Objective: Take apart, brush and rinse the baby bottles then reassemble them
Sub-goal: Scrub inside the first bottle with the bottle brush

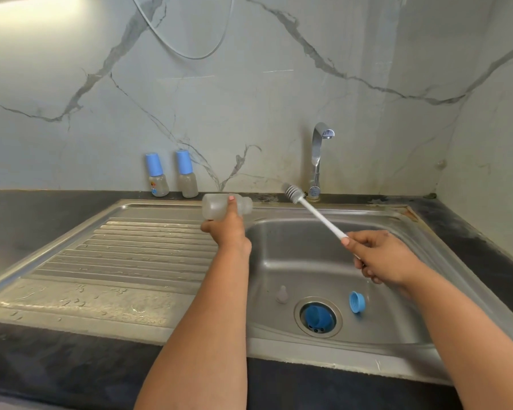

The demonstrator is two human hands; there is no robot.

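I count three baby bottles. Two capped bottles [157,174] [187,174] stand upright with blue caps at the back of the bench [57,377], just beside each other against the wall. The third, an open bottle [216,206], lies sideways in my left hand [227,229], fingers curled round its body, over the edge between the drainboard [116,255] and the sink [308,261]. My right hand [379,258] grips the handle of one white bottle brush [314,213], its bristled head raised near the tap [319,161] and apart from the bottle's mouth. In the sink lie three loose parts: one clear teat [282,294], one blue ring [357,302] and one blue cap [317,316] sitting in the drain. The drainboard is wet. The bench is dark and the wall is veined marble.
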